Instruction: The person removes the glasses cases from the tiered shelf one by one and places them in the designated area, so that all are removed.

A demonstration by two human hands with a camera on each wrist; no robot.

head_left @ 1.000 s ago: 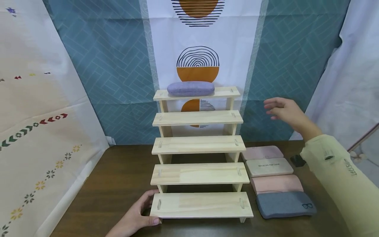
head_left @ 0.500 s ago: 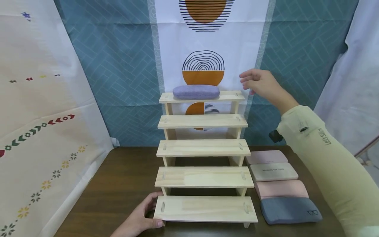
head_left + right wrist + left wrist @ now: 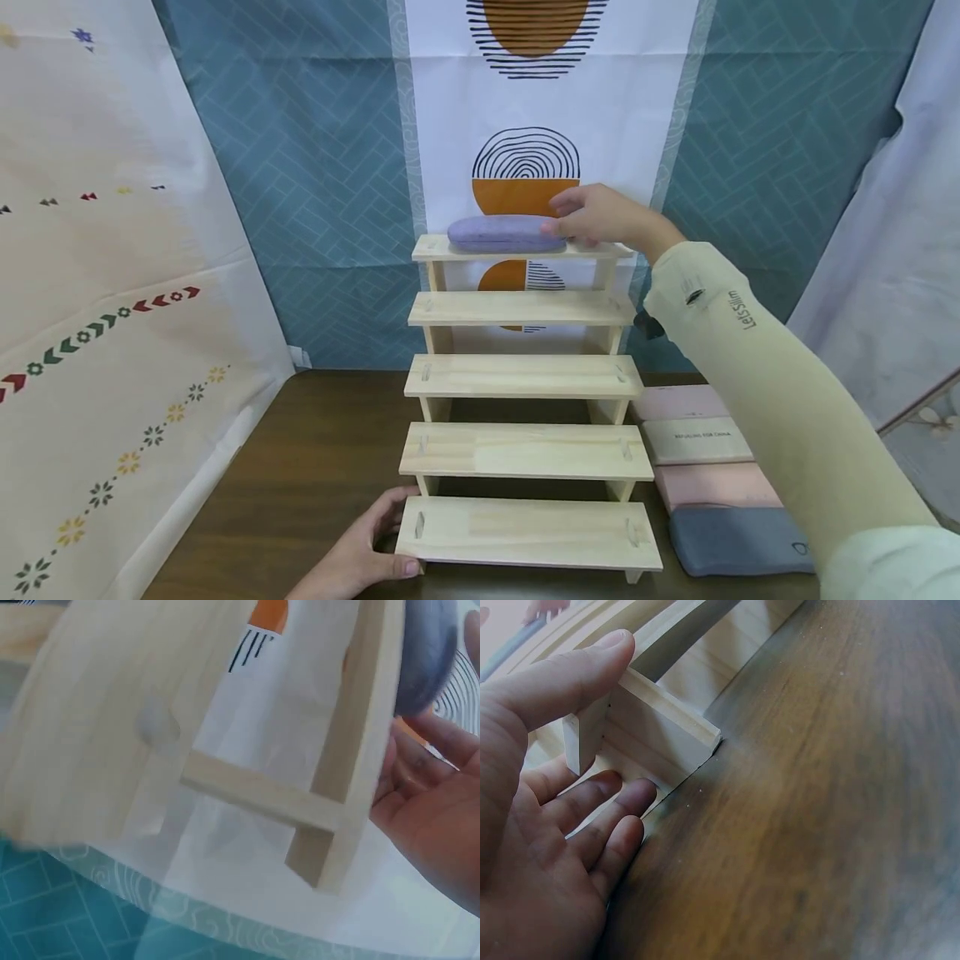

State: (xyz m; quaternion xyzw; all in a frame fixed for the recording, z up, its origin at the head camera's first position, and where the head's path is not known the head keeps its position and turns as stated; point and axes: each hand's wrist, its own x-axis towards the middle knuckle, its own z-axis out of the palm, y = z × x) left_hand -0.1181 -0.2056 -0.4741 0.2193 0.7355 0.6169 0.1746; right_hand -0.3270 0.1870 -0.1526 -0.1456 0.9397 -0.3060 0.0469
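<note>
A purple glasses case [image 3: 502,234] lies along the top step of a pale wooden stepped stand [image 3: 523,375]. At the case's right end is my right hand [image 3: 603,218], its thumb and fingers spread about that end but not visibly closed on it. In the right wrist view the case [image 3: 426,656] is dark, with the right hand [image 3: 442,787] close by its lower end. My left hand [image 3: 360,546] grips the left end of the lowest step, thumb at the front. The left wrist view shows the left hand [image 3: 551,802] with its fingers around the stand's side piece [image 3: 660,724].
To the right of the stand lie a lilac case [image 3: 682,402], a white case [image 3: 696,440], a pink case [image 3: 716,485] and a blue case [image 3: 738,542], partly behind the right sleeve [image 3: 780,400]. A patterned cloth [image 3: 315,167] hangs behind the brown table [image 3: 300,467].
My right hand has moved left from beside the stand to the right end of the purple glasses case. The left hand keeps its grip on the lowest step. The head view has shifted slightly.
</note>
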